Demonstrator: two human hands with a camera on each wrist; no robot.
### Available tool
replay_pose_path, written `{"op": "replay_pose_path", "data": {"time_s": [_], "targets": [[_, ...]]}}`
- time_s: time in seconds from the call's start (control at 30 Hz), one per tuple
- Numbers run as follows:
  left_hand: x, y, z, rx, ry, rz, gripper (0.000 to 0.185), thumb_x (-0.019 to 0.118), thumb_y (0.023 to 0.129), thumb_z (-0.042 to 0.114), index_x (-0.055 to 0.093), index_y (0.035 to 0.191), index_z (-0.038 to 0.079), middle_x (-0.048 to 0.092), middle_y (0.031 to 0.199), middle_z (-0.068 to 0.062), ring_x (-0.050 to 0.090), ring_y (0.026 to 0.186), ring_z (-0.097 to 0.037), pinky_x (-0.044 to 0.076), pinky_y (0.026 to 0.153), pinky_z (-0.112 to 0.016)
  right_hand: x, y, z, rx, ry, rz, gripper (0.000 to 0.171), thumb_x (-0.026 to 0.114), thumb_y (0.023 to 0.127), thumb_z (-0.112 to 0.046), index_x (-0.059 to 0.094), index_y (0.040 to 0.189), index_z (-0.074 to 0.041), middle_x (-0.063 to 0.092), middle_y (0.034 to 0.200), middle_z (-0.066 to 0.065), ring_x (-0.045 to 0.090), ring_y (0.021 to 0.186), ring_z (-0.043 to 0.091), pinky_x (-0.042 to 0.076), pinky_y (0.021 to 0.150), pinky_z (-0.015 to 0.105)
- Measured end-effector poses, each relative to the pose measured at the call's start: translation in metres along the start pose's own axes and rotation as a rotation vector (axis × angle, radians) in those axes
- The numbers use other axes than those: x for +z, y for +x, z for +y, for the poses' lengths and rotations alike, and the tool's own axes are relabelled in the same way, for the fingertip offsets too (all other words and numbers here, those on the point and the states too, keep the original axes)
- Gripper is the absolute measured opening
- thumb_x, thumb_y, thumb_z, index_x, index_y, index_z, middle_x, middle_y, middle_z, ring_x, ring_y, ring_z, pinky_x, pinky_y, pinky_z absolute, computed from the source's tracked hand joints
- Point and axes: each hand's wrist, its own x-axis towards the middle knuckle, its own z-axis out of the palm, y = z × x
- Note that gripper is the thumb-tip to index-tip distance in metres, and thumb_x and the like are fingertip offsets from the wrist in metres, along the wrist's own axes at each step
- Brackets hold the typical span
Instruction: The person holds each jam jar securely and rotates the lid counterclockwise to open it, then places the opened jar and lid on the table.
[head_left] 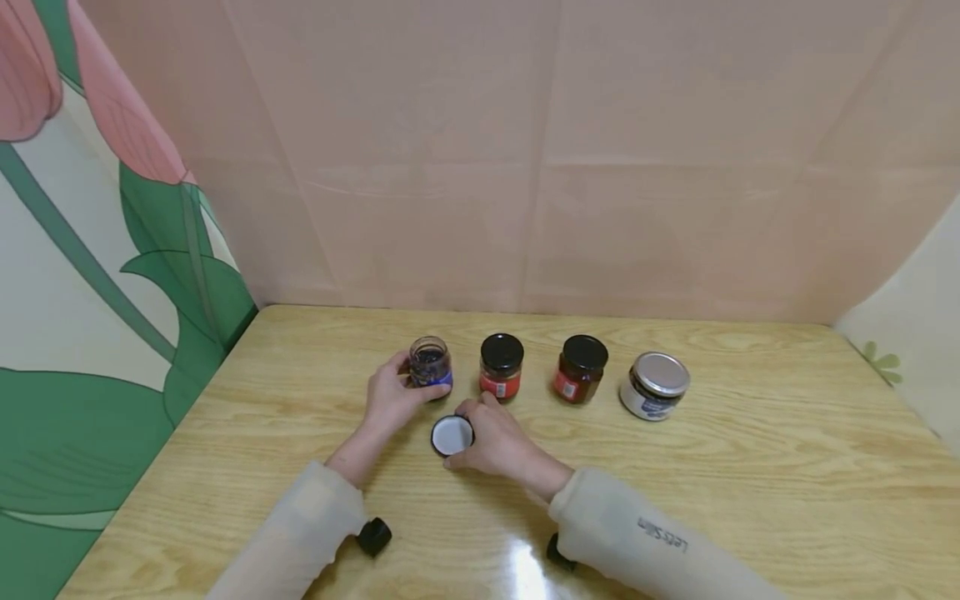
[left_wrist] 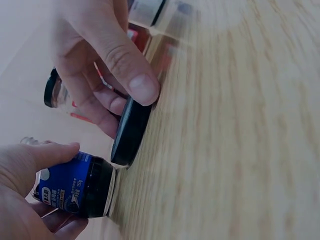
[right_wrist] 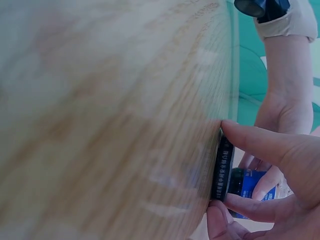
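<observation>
An uncapped glass jar [head_left: 431,360] with a blue label and dark contents stands at the left end of a row of jars. My left hand [head_left: 392,393] grips it round the side, thumb across the label [left_wrist: 65,182]. Just in front lies a black lid [head_left: 452,435], upside down with its white inside facing up. My right hand [head_left: 495,435] pinches this lid by its rim [right_wrist: 223,165], thumb on the near side and fingers on the far side. In the left wrist view the lid sits flat at the tabletop, close beside the jar's base.
To the right stand two black-capped jars with red labels, one near the middle [head_left: 502,367] and another [head_left: 581,369] farther along. A wider silver-lidded jar [head_left: 656,386] ends the row. The wood-grain table [head_left: 750,467] meets a pink backdrop [head_left: 570,208] behind.
</observation>
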Motion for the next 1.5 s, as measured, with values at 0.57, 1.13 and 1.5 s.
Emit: {"op": "replay_pose_path", "data": {"time_s": [0.57,1.13,1.5], "targets": [[-0.006,-0.004,0.011,0.078,0.086,0.010,0.085,0.087,0.068,0.021,0.043,0.138,-0.002,0.052,0.134,-0.023,0.048,0.126,-0.036,0.039,0.106,-0.048,-0.009,-0.006,0.001,-0.033,0.025,0.020,0.062,0.087,0.066,-0.027,0.063,0.115,0.003,0.062,0.100,0.012,0.055,0.093,0.023,0.047,0.081,0.041],[-0.011,-0.018,0.045,0.334,0.150,0.100,0.080,0.086,0.068,0.020,0.046,0.136,0.001,0.045,0.140,-0.019,0.040,0.130,-0.037,0.032,0.109,-0.052,-0.055,-0.027,0.021,-0.178,0.146,0.067,0.036,0.077,0.079,-0.019,0.068,0.109,-0.001,0.065,0.107,0.015,0.063,0.094,0.030,0.055,0.070,0.031],[-0.003,-0.023,0.055,0.381,0.201,0.056,0.086,0.086,0.069,0.019,0.041,0.140,0.002,0.042,0.142,-0.018,0.040,0.131,-0.036,0.033,0.108,-0.053,-0.076,-0.041,0.044,-0.156,0.100,0.135,0.035,0.077,0.080,-0.018,0.068,0.108,0.001,0.068,0.105,0.014,0.063,0.094,0.030,0.055,0.070,0.027]]}}
